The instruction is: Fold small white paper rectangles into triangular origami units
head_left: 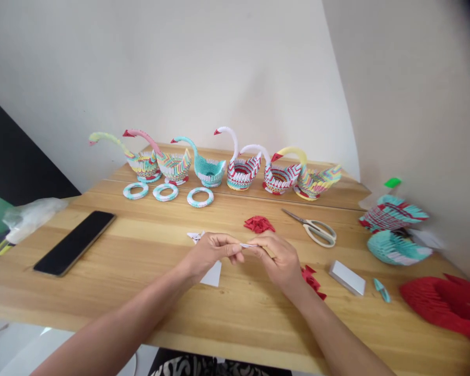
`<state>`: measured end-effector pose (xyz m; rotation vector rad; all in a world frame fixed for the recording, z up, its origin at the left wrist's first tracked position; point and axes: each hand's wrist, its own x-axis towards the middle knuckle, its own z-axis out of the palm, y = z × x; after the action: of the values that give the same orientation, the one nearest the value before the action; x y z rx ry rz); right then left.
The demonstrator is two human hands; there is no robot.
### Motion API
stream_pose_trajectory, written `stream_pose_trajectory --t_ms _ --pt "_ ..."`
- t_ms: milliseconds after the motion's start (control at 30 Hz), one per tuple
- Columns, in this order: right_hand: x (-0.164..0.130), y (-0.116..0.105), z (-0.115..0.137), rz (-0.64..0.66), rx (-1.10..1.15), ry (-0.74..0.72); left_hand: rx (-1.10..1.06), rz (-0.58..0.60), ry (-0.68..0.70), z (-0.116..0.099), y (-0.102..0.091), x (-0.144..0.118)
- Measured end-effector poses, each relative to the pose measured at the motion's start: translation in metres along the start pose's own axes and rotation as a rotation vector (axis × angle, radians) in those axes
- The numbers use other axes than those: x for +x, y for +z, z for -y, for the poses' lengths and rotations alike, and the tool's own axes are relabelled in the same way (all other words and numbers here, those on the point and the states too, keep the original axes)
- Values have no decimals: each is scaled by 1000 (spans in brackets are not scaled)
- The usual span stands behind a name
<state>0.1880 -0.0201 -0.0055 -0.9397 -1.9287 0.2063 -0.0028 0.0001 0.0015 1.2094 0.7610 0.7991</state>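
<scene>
Through the head cam I'm seeing the left hand [219, 253] and right hand [280, 259] both pinching a thin, pale bit of folded paper [248, 245] between fingertips, over the smooth wood-grain table [141, 256]. A flat white sheet [212, 275] is peeking out by the left hand, a spiky red paper pile [259, 224] is sitting just beyond, and ridged, curvy-necked swans [210, 168] are lining the back.
</scene>
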Motion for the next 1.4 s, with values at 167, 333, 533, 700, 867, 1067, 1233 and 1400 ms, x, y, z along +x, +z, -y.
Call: stream_pose_trajectory --t_ms 167,333,533,700,867,1067,1233,1400 --pt "0 0 0 -22 -7 -83 -79 17 -12 1 -1 0" --pt "-1 -1 -2 -12 -32 -110 -120 26 -24 4 -1 1" --pt "-1 -3 -1 21 -37 -162 -137 34 -54 3 -2 1" --pt "0 -4 -1 39 -65 -205 -235 51 -116 1 -2 0" --pt "1 -7 -1 58 -88 -264 -304 83 -154 2 -3 2" --pt "4 -11 1 71 -128 -333 -302 100 -174 2 -4 3" --pt "6 -12 3 77 -158 -356 -295 89 -188 2 -4 2" --pt "7 -13 4 78 -173 -358 -298 96 -189 2 -4 2"
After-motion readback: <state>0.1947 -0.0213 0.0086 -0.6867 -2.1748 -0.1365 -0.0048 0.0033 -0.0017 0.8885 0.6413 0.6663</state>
